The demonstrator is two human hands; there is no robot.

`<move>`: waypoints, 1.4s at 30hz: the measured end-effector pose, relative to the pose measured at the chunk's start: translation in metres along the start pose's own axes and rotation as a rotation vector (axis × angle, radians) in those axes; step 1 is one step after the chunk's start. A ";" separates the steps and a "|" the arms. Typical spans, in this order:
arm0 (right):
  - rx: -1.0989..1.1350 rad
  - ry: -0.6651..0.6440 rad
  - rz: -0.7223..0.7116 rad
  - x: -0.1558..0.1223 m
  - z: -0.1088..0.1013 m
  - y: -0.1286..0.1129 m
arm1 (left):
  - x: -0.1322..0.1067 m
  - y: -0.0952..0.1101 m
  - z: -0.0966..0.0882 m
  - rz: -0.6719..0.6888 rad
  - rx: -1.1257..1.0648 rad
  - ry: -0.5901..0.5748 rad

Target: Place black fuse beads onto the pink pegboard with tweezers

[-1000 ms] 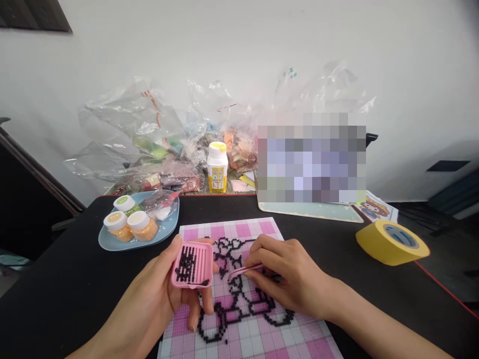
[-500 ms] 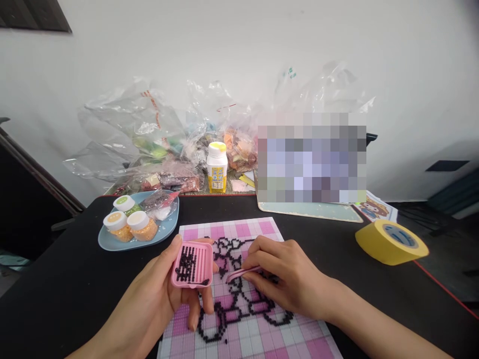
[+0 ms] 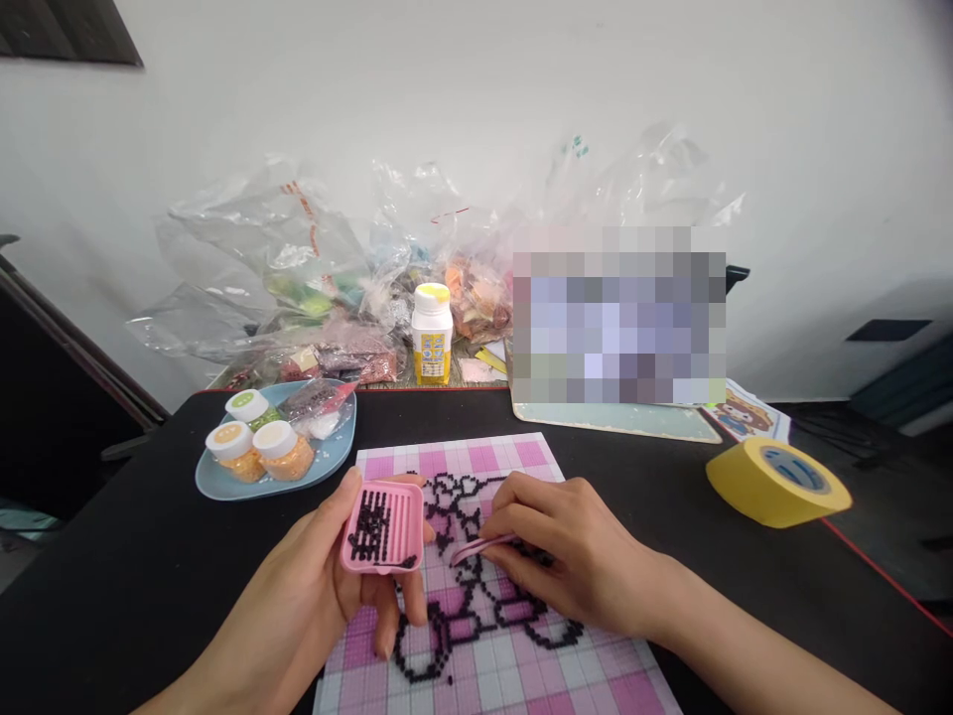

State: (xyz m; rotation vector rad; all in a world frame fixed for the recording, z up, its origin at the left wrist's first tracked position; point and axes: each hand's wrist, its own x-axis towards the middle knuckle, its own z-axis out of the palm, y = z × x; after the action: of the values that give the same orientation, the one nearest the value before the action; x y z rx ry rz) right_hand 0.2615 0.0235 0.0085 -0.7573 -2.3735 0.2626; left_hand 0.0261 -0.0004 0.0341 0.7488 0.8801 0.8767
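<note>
My left hand (image 3: 328,566) holds a small pink ridged bead tray (image 3: 406,521) by its edges, tilted toward me. Black beads (image 3: 370,526) lie in the grooves on the tray's left side and along its bottom edge. In my right hand (image 3: 570,556), pinched between thumb and fingers, are pink tweezers (image 3: 476,546). Their tips point left, low over the pegboard; whether a bead is between them I cannot tell. The pink and white checked pegboard (image 3: 513,685) lies under both hands. Black beads form an outline figure (image 3: 421,675) on it, partly hidden by my hands.
A blue plate (image 3: 215,487) at left carries lidded bead jars (image 3: 283,452) and a small bag. Behind stand a white and yellow bottle (image 3: 432,333) and plastic bags of beads (image 3: 483,298). A blurred-out area covers a pale board (image 3: 617,422). Yellow tape (image 3: 751,487) lies at right.
Almost nothing differs. The tweezers have shifted very slightly at the board, while the tray and both hands keep their places.
</note>
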 end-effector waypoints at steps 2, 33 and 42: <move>-0.004 0.000 -0.002 0.000 0.000 0.000 | -0.001 0.001 0.000 -0.007 0.011 0.009; -0.020 -0.002 -0.023 -0.001 -0.001 0.002 | -0.001 -0.001 0.000 -0.012 0.037 -0.002; -0.029 0.057 -0.026 -0.001 -0.003 0.002 | 0.001 0.004 0.007 -0.002 0.079 0.012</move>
State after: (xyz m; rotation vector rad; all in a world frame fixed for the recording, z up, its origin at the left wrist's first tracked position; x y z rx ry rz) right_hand 0.2646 0.0244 0.0095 -0.7370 -2.3364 0.1935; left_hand 0.0318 0.0009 0.0402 0.8122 0.9302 0.8490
